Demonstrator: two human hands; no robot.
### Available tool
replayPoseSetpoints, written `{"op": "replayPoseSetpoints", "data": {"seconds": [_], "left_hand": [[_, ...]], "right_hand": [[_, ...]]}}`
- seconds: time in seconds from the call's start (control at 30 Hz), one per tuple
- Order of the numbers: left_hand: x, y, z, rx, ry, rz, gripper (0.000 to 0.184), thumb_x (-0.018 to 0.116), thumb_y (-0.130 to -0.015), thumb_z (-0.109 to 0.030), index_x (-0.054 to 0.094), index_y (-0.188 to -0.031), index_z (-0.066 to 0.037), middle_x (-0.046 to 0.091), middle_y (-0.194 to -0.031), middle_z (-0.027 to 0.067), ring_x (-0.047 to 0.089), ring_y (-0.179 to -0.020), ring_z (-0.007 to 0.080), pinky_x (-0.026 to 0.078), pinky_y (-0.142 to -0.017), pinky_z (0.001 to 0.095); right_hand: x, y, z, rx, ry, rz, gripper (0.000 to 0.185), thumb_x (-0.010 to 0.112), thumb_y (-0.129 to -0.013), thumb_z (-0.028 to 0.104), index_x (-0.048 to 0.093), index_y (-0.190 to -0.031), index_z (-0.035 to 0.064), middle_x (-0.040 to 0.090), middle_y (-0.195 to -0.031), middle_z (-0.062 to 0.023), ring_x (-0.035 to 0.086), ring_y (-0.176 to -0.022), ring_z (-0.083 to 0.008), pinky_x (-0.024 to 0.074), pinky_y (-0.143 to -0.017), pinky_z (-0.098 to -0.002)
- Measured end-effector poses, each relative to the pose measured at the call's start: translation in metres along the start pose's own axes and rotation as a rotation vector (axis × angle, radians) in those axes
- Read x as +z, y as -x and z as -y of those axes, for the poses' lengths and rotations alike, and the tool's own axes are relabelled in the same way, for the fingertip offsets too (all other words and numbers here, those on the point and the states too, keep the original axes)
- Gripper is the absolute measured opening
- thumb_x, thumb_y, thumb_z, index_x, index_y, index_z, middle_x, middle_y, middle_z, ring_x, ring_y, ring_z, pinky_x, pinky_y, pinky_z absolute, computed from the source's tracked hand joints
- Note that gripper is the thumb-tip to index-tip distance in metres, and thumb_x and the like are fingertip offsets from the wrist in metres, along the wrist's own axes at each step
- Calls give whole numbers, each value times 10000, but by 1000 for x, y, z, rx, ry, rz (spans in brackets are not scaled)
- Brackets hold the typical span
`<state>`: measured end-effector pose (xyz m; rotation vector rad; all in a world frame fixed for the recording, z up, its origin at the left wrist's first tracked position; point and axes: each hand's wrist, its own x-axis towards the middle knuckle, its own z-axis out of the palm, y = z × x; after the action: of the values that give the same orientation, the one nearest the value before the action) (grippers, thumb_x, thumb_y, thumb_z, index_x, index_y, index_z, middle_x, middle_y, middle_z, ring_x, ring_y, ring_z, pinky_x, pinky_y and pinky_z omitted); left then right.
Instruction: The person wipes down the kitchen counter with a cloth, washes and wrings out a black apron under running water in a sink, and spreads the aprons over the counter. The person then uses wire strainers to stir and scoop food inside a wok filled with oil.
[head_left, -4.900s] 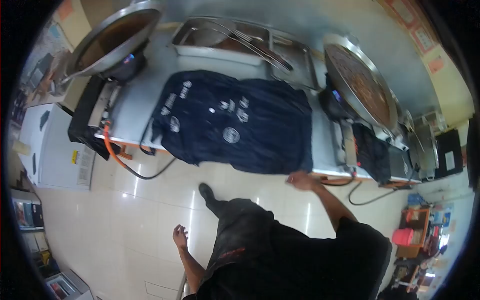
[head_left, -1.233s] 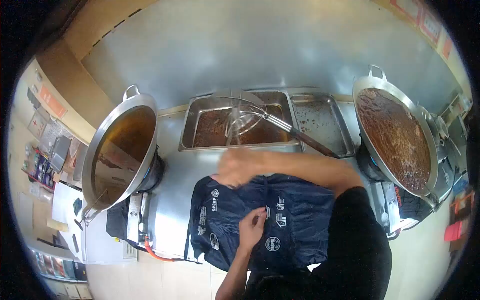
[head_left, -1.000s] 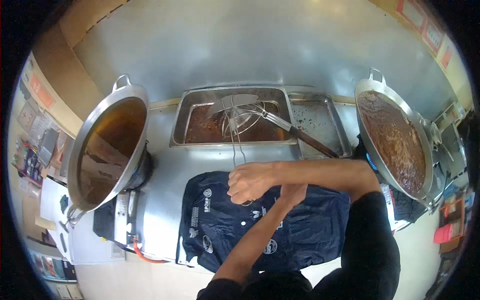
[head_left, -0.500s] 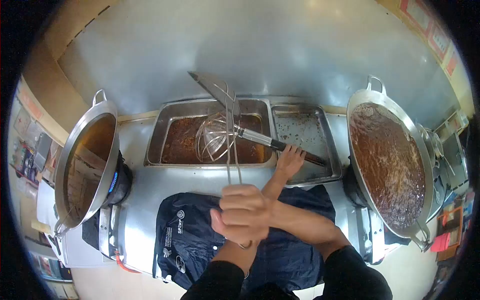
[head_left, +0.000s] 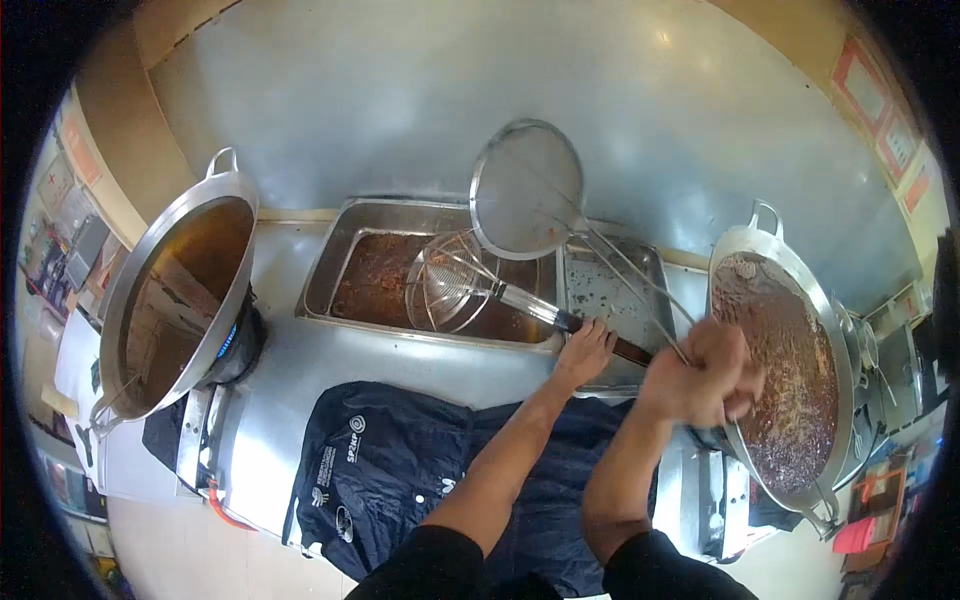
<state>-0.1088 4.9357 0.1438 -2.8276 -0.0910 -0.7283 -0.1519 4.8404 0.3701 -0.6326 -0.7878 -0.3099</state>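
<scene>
My left hand [head_left: 588, 352] is closed round the dark handle of a long-handled wire skimmer [head_left: 440, 285]. The skimmer's rounded wire head is over the deep steel pan [head_left: 325, 290], which holds brown oily liquid with dark crumbs. My right hand [head_left: 700, 375], slightly blurred, grips the long double-rod handle of a round mesh strainer [head_left: 528, 190]. That strainer is raised above the pan's back edge, its round face turned towards me. Beside my right hand is the right wok [head_left: 775, 360], full of bubbling brown oil.
At left a second wok [head_left: 180, 300] with darker oil sits over a blue flame. A shallow steel tray [head_left: 650, 270] with crumbs adjoins the pan. Dark cloth [head_left: 390, 450] with white print covers the counter's front. A metal backsplash [head_left: 370, 110] rises behind.
My right hand has swung right, uncrossing from over my left arm, and the strainer has turned from edge-on to face-on. My left hand keeps its hold on the skimmer.
</scene>
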Motion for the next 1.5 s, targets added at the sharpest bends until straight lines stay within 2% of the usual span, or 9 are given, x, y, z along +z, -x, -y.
{"op": "replayPoseSetpoints", "data": {"seconds": [0.2, 0.33, 0.43, 0.6, 0.7, 1.03, 1.23, 1.33, 1.5], "left_hand": [[7, 4, 1, 21, -7, -68, 314, 469, -852, -221, 604, -1078, -50, 629, -965, 105, 485, -1064, 262, 319, -963, 426], [17, -6, -6, -92, 172, 13, 219, 499, -826, -197, 625, -950, -66, 630, -906, 85, 540, -951, 249, 387, -891, 413], [18, -15, 0, -112, 210, 10, 174, 522, -799, -175, 627, -896, -75, 626, -887, 63, 560, -896, 237, 412, -862, 404], [-14, -14, 35, -90, 444, -29, 344, 575, -745, -110, 586, -1083, -51, 600, -994, 99, 534, -981, 273, 361, -907, 412], [-21, -15, 47, -57, 467, -65, 362, 566, -750, -107, 588, -1107, -54, 594, -1053, 99, 517, -1035, 288, 354, -940, 406], [-35, -9, 30, -243, 222, -188, 369, 529, -827, -108, 542, -1192, -56, 507, -1196, 151, 444, -1164, 305, 287, -1035, 479], [-147, 86, -15, -411, 807, -153, 431, 670, -754, -127, 572, -1167, -56, 524, -1202, 158, 465, -1132, 354, 317, -1008, 478], [-162, 153, -34, -492, 994, -183, 376, 683, -758, -145, 602, -1110, -39, 586, -1122, 149, 529, -1064, 331, 394, -946, 417], [-244, 246, -40, -508, 1328, 14, 334, 675, -775, -154, 621, -1078, -23, 621, -1094, 154, 586, -1019, 284, 441, -890, 359]], "right_hand": [[24, 13, -5, -165, 36, -39, 352, 441, -848, -63, 314, -567, 108, 412, -557, -43, 351, -464, -116, 279, -437, -265], [55, 36, 21, -332, 212, 284, 359, 479, -835, -91, 305, -576, 88, 372, -550, -38, 389, -470, -146, 344, -452, -300], [55, 51, 39, -299, 225, 485, 286, 543, -850, 27, 346, -646, 62, 486, -722, -95, 447, -541, -191, 412, -492, -332], [37, 67, 19, -375, 339, 708, 272, 525, -879, 152, 392, -653, 80, 464, -596, -52, 534, -598, -243, 498, -614, -386], [67, 85, 30, -400, 224, 128, 229, 511, -857, 79, 376, -673, 78, 418, -607, -41, 450, -527, -182, 420, -503, -318], [82, 24, 78, -394, 302, 301, 392, 525, -885, 142, 283, -583, 78, 430, -560, -49, 455, -486, -172, 364, -418, -279], [50, 0, 107, -303, 399, 19, 329, 526, -864, 71, 347, -590, 97, 470, -584, -36, 456, -501, -145, 363, -449, -275], [61, -28, 122, -628, 223, 50, 328, 454, -823, -82, 322, -573, 83, 368, -508, -46, 333, -451, -119, 360, -490, -281], [78, -81, 192, -787, 404, -81, 358, 572, -815, -60, 342, -590, 96, 451, -519, -40, 418, -465, -103, 369, -422, -265]]}}
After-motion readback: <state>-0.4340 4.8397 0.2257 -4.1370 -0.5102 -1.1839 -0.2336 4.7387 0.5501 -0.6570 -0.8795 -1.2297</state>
